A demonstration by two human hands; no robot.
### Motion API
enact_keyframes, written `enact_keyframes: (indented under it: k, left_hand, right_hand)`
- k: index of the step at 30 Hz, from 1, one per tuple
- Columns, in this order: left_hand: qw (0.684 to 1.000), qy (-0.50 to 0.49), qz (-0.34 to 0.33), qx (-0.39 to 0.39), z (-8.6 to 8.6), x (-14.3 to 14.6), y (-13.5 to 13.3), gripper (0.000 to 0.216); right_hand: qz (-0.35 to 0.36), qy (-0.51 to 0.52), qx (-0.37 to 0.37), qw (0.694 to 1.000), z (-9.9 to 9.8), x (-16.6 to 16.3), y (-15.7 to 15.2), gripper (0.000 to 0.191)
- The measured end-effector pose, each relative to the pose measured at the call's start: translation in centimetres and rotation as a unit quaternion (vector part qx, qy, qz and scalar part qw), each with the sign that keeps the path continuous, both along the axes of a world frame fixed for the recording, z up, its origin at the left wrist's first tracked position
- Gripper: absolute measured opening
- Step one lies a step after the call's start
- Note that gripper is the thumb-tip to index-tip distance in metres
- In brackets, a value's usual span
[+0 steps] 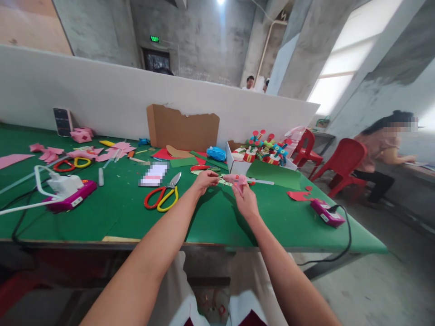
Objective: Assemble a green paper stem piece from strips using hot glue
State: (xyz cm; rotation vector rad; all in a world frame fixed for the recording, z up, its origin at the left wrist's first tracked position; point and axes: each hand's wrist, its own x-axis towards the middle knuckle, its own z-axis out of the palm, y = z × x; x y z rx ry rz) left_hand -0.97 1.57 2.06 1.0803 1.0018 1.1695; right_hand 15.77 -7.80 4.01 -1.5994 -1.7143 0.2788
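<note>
My right hand (246,201) is closed around a pink hot glue gun (236,179), its nozzle pointing left. My left hand (205,181) is pinched just left of the nozzle tip; what its fingers hold is too small to make out. Pale green scraps (224,182) show below the nozzle. A translucent glue stick (264,181) extends to the right behind the gun; I cannot tell whether it sits in it. Beyond my left hand lie a red-handled tool (200,167) and a green striped folded-paper strip (213,169).
Scissors (163,195) with red and yellow handles lie left of my arm, near a lit phone (154,174). A white box (238,165) holds several paper figures. Purple power strips (75,196) sit on both sides. A cardboard piece (185,128) leans against the partition. One person sits at right.
</note>
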Motion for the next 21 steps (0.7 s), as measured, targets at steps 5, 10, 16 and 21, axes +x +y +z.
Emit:
enact_keyframes:
  k: [5, 10, 16, 21]
  left_hand:
    - [1.000, -0.010, -0.001, -0.005, 0.0, 0.0, 0.0, 0.028]
    - [0.998, -0.047, -0.019, -0.033, 0.0, -0.2, 0.0, 0.030]
    - [0.988, -0.121, -0.044, -0.089, 0.5, -0.4, -0.2, 0.030]
    - [0.981, -0.148, -0.064, -0.112, 1.0, -0.3, -0.5, 0.029]
  right_hand:
    - [0.003, 0.013, 0.001, 1.000, -0.2, 0.1, 0.0, 0.040]
    - [0.006, 0.077, 0.021, 0.997, -0.4, 0.3, 0.1, 0.032]
    - [0.033, 0.368, -0.068, 0.927, -0.6, 0.8, 0.5, 0.035]
    - [0.070, 0.519, -0.134, 0.841, -0.3, 1.8, 0.5, 0.032]
